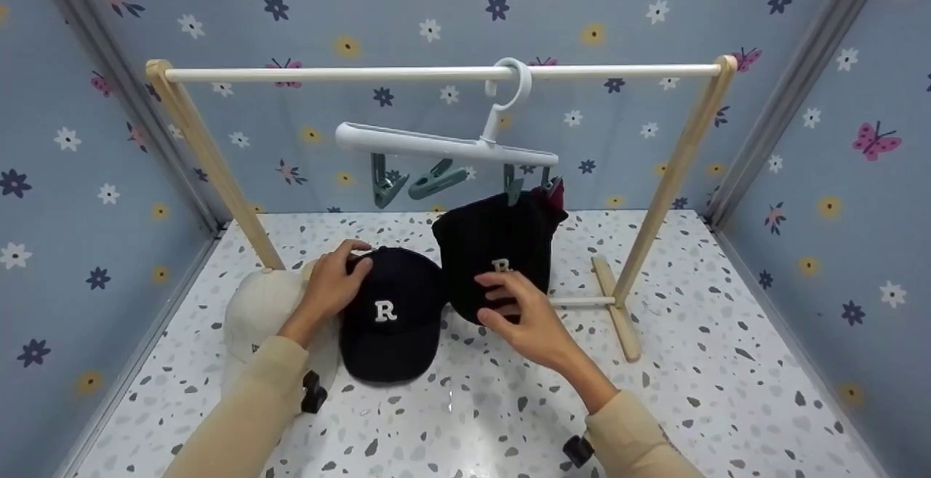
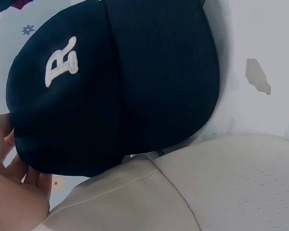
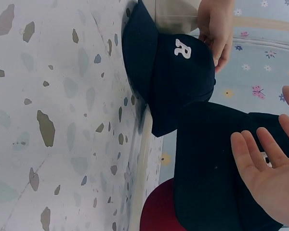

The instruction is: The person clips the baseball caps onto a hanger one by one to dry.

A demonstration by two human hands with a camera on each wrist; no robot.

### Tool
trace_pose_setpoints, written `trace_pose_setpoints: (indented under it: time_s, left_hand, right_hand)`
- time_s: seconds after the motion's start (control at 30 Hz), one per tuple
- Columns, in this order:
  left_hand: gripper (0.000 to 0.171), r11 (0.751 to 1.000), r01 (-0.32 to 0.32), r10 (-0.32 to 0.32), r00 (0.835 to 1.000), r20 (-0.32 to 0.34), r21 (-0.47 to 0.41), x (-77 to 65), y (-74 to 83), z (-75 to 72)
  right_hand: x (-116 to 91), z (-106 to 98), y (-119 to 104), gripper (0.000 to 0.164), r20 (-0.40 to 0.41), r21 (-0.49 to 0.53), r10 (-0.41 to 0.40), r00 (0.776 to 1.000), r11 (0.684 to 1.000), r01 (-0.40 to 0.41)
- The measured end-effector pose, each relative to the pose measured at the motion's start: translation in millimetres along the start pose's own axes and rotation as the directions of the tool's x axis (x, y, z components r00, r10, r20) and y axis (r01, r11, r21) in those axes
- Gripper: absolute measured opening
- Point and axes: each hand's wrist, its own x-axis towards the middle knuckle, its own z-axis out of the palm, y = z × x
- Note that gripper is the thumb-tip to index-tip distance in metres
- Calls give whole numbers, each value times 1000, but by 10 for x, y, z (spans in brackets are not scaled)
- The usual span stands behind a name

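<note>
A navy baseball cap (image 1: 391, 281) with a white R stands on the speckled surface. My left hand (image 1: 337, 279) grips the left side of its crown, with fingers reaching behind it in the left wrist view. A black cap (image 1: 494, 227), also lettered R, hangs from green clips (image 1: 513, 187) on a white hanger (image 1: 429, 145). In front of that cap is my right hand (image 1: 527, 321), its fingers loosely spread and holding nothing. Part of a dark red cap (image 3: 160, 211) shows behind the black one.
A cream cap (image 1: 258, 311) sits at the left, under my left forearm. The hanger hooks over the white rail (image 1: 327, 74) of a wooden-legged rack. Other clips (image 1: 385, 181) dangle with nothing in them. Patterned panels (image 1: 836, 172) enclose the surface at the back and sides.
</note>
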Motion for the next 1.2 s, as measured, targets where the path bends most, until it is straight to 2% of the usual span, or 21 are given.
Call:
trace_pose_setpoints:
  time_s: [0.17, 0.4, 0.57, 0.73, 0.93, 1.2]
  left_hand:
    - [32, 999, -21, 21, 1000, 1, -32, -25, -1, -12]
    - [30, 993, 30, -25, 999, 45, -116, -42, 5, -42]
    - [31, 989, 31, -21, 997, 72, -146, -51, 27, -83]
    - [30, 985, 17, 0, 996, 93, -173, -82, 46, -126]
    - [29, 982, -19, 36, 996, 86, -188, -114, 63, -152]
    - [26, 977, -26, 44, 996, 79, -211, -148, 114, -169]
  right_hand:
    - [3, 3, 9, 44, 0, 9, -3, 1000, 1000, 3]
    - [1, -11, 0, 44, 11, 18, -14, 1000, 1000, 13]
    - [8, -8, 0, 44, 8, 17, -9, 1000, 1000, 9]
    - [27, 3, -9, 43, 0, 14, -17, 1000, 1000, 17]
    - [40, 12, -32, 45, 4, 6, -21, 1000, 1000, 21]
    - [42, 6, -44, 44, 8, 8, -10, 1000, 1000, 10]
